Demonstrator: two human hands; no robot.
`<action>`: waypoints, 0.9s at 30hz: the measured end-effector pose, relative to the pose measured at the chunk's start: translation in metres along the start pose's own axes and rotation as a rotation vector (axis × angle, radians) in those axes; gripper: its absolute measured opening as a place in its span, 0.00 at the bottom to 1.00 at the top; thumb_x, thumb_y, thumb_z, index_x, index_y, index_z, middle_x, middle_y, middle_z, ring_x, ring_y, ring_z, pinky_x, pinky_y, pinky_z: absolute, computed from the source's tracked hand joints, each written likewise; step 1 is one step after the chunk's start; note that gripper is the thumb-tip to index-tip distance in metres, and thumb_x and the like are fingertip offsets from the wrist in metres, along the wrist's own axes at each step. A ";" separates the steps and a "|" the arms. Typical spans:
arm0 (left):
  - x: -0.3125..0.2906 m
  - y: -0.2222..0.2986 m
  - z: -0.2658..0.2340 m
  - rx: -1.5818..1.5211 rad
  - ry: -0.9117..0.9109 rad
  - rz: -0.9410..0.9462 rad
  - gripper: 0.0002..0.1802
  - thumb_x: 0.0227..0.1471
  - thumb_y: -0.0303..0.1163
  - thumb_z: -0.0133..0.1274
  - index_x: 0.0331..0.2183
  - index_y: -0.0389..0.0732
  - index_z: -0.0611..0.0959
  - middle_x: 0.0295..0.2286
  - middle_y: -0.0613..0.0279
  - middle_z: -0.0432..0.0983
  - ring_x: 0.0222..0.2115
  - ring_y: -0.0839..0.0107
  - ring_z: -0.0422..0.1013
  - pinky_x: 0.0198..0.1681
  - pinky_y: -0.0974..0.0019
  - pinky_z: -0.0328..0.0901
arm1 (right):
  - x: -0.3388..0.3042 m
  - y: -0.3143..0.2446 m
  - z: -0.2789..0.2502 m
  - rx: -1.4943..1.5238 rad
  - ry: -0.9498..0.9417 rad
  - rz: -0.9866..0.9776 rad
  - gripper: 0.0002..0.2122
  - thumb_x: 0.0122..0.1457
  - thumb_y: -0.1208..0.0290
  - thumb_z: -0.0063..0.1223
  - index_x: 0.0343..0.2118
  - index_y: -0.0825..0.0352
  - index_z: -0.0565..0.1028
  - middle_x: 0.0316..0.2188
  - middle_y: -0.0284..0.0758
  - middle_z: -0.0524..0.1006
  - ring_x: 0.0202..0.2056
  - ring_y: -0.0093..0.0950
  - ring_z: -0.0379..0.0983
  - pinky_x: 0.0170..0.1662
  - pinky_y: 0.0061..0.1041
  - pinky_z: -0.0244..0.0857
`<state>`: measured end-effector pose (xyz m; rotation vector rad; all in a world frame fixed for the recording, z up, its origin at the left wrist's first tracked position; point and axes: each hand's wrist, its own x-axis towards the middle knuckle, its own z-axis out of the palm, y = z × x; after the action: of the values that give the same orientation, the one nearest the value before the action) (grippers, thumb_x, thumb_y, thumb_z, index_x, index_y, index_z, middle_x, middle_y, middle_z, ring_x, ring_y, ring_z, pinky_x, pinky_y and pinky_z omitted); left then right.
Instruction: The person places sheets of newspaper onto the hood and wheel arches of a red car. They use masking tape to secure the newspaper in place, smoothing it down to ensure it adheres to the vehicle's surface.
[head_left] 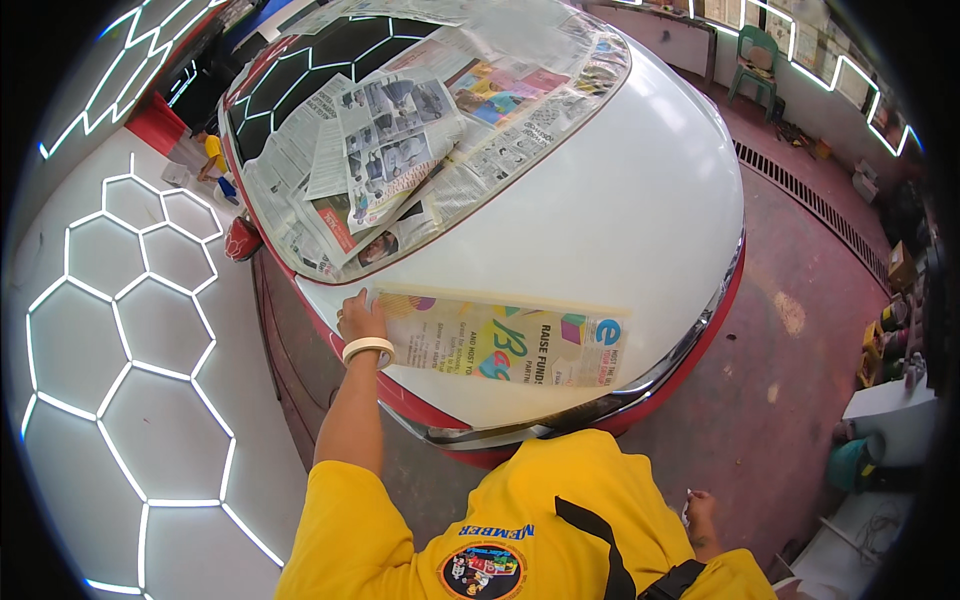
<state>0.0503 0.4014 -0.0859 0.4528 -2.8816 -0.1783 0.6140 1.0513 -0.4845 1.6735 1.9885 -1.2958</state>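
Note:
My left hand (360, 316) is at the upper left corner of a printed newspaper sheet (450, 340), its fingers bent and pinching at the edge. The sheet lies across the front of a white car hood (620, 220), with a pale strip of masking tape along its far edge. A roll of masking tape (370, 346) hangs around my left wrist like a bracelet. Down at my right side, away from the car, my right hand (702, 515) is closed on a small pale thing, too small to make out.
Overlapping newspaper (400, 150) covers most of the windshield. A red side mirror (242, 238) juts out at left. Another person in yellow (213, 152) is beyond it. A green chair (755, 65), a floor grate (810, 205) and a cluttered bench (890, 400) line the right.

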 end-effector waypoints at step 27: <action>0.074 -0.024 0.027 -0.032 0.080 0.513 0.15 0.63 0.32 0.49 0.47 0.35 0.80 0.48 0.46 0.81 0.54 0.50 0.75 0.57 0.48 0.68 | -0.216 0.043 0.053 -0.080 0.099 -0.108 0.14 0.58 0.72 0.70 0.45 0.75 0.85 0.35 0.43 0.87 0.32 0.33 0.84 0.39 0.32 0.78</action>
<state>-0.0173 0.3576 -0.1014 -0.2821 -2.7995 -0.1151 0.7017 0.8648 -0.3909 1.6437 2.1856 -1.1711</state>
